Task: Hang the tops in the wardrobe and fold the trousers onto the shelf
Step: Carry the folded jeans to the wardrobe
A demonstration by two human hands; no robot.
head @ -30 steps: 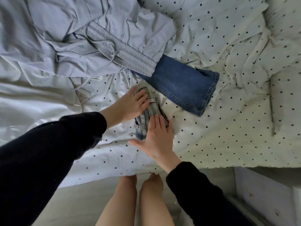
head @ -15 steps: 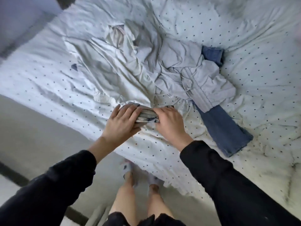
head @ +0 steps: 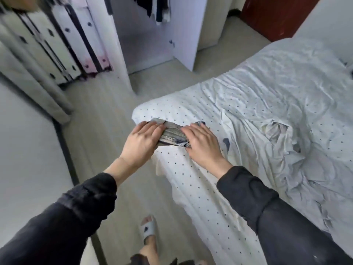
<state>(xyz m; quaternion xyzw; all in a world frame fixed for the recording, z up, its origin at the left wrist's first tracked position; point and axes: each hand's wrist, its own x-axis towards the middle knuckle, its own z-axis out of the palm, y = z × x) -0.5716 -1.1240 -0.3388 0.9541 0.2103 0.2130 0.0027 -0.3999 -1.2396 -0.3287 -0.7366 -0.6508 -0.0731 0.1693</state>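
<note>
Bedroom with pale floor (head: 107,115), open wardrobe (head: 149,35) at the far side, dark tops hanging inside; nearer, a bed (head: 267,104) under a white dotted sheet, rumpled at the right. At the bed's corner, a small folded bundle of grey-blue trousers (head: 172,135), gripped from both ends: left hand (head: 142,141) wrapped over the left end, fingers (head: 150,129) curled on top; right hand (head: 202,145) covering the right end, fingers curved down over it, thumb hidden.

Likely step: carrying the folded trousers to the shelf. Best done by keeping even pressure from both ends, thumbs beneath, bundle level, so the layers stay stacked; no loose hem to be left hanging. Shelf itself not visible in the open section.

Against half a second back: view swung from the heap of clothes on the bed toward the wardrobe; blue jeans and pale garment gone from sight; same two-handed hold on the bundle.
</note>
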